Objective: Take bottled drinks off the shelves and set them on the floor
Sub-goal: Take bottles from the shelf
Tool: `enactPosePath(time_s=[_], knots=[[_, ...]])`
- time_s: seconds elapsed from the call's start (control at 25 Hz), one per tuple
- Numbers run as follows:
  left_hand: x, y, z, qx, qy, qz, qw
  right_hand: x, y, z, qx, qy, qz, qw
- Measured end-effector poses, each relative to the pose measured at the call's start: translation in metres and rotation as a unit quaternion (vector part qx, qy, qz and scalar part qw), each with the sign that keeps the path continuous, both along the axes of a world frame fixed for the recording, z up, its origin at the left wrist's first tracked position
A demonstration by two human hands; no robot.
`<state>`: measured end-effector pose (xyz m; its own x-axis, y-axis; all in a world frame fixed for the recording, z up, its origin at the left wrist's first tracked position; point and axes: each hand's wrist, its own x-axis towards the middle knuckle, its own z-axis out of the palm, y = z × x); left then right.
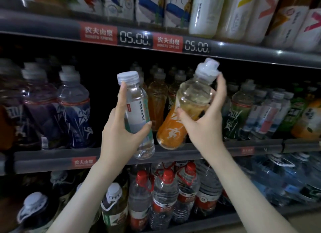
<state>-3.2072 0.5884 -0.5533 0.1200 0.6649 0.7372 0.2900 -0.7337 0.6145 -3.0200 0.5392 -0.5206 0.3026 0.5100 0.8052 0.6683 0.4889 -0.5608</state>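
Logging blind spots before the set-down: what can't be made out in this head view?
Head view:
Floor: below the bottom edge, so no set-down spot shows.
Orange bottle label: partly behind the right hand.
Clear bottle label: left part under the left hand.
Top-shelf cartons: tops cut off by the upper edge.
Back rows of the middle shelf: lost in shadow.

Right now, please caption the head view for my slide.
Left hand holds a clear water bottle, right hand a tilted orange drink bottle, before the shelves.

Water bottle [137,114] left of sports bottle [184,111].
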Motion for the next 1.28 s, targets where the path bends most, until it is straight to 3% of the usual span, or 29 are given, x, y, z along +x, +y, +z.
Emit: enactPosePath(time_s=[0.16,0.32,0.6,0.72,0.8,0.96,1.12,1.28], knots=[[-0.015,0.001,0.005,-0.002,0.004,0.029,1.0,-0.027,0.037,-0.013,0.013,-0.015,-0.004,1.0],[-0.023,0.005,0.004,-0.007,-0.006,0.031,0.999,-0.043,0.057,-0.017,-0.127,-0.013,0.033,0.991],[-0.009,0.004,-0.006,-0.023,0.006,0.0,1.0,-0.034,0.056,-0.01,-0.279,-0.084,-0.021,0.956],[0.011,-0.001,-0.006,-0.017,0.0,-0.028,0.999,-0.027,0.031,-0.009,-0.246,-0.115,-0.029,0.962],[0.03,-0.007,-0.004,0.005,-0.005,-0.055,0.998,-0.015,0.01,-0.01,-0.21,-0.067,0.045,0.974],[0.08,-0.02,-0.001,0.022,-0.013,-0.125,0.992,0.026,-0.033,-0.014,-0.287,-0.017,0.163,0.944],[0.144,-0.026,0.003,0.017,-0.011,-0.167,0.986,0.073,-0.04,-0.018,-0.301,-0.027,0.095,0.948],[0.207,-0.023,0.001,0.022,0.033,-0.141,0.989,0.14,-0.043,-0.023,-0.246,0.066,0.029,0.967]])
